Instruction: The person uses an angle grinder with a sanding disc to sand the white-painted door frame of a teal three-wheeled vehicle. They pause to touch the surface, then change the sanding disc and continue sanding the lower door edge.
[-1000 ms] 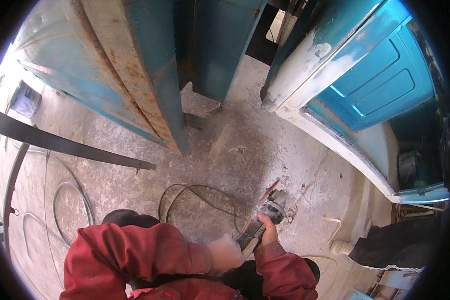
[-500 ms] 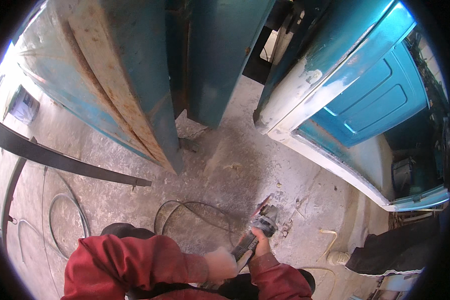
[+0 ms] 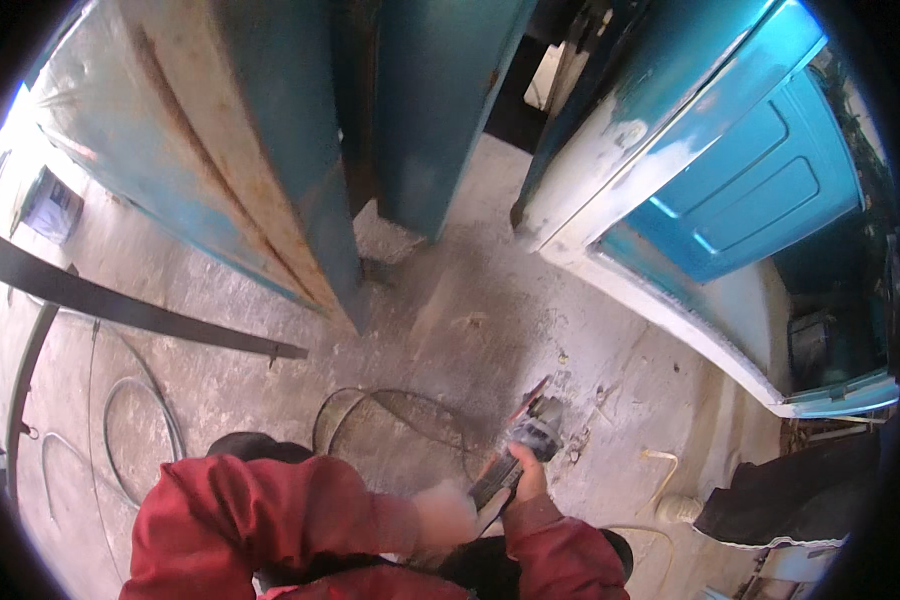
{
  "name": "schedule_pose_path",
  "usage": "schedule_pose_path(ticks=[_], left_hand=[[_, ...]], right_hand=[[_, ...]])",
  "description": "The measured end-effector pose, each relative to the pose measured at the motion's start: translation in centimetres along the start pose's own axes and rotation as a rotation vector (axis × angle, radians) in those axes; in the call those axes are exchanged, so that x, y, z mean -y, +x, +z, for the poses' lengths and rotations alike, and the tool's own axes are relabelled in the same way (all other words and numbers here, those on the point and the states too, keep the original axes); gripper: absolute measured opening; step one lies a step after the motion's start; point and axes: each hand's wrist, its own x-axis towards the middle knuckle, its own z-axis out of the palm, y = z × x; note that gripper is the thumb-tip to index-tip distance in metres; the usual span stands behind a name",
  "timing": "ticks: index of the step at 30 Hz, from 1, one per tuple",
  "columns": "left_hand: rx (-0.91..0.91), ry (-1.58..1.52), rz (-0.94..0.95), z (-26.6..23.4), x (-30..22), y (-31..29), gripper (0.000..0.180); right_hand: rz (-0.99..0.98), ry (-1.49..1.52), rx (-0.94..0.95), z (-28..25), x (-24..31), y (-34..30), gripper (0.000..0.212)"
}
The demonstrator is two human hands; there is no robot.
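An angle grinder (image 3: 500, 475) with a grey metal head and a dark body is held low over the concrete floor. Its thin reddish disc points up and away from me. My right hand (image 3: 530, 472) is closed around the body just behind the head. Close by the rear of the grinder is my left hand (image 3: 445, 515), smeared by motion. Its fingers cannot be made out, nor whether they touch the tool. Red sleeves cover both forearms. A dark cable (image 3: 395, 392) loops over the floor beside the grinder.
A rusty blue vehicle panel (image 3: 260, 180) stands at the upper left. To the right is a blue cab with a door opening and pale sill (image 3: 670, 320). A dark metal bar (image 3: 140, 310) juts in from the left, near a coiled hose (image 3: 140, 430). Black cloth (image 3: 790, 495) lies lower right.
The grinder and my right hand have shifted slightly to the right in the picture. My left hand is more blurred than before. The grinder is still in my right hand.
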Motion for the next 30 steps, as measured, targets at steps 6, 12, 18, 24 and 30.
schedule_pose_path(ticks=[6,12,18,24,30], left_hand=[[-0.093,0.01,-0.007,0.6,-0.6,-0.2,0.069],[-0.081,-0.023,-0.029,-0.1,-0.7,-0.4,0.069],[-0.022,-0.137,-0.073,-0.3,-0.4,-0.3,0.072],[0.065,-0.331,-0.103,-0.9,0.0,-0.4,0.081],[0.072,-0.332,-0.138,-1.5,-0.4,-0.8,0.088]], right_hand=[[-0.008,-0.01,-0.042,0.9,0.5,-1.6,0.028],[-0.015,-0.021,-0.026,1.9,0.5,-2.5,0.025],[-0.085,-0.042,-0.061,1.8,0.4,-2.4,0.024],[-0.063,-0.025,-0.068,1.6,0.4,-2.3,0.026],[-0.041,0.0,-0.038,1.6,0.5,-2.5,0.027]])
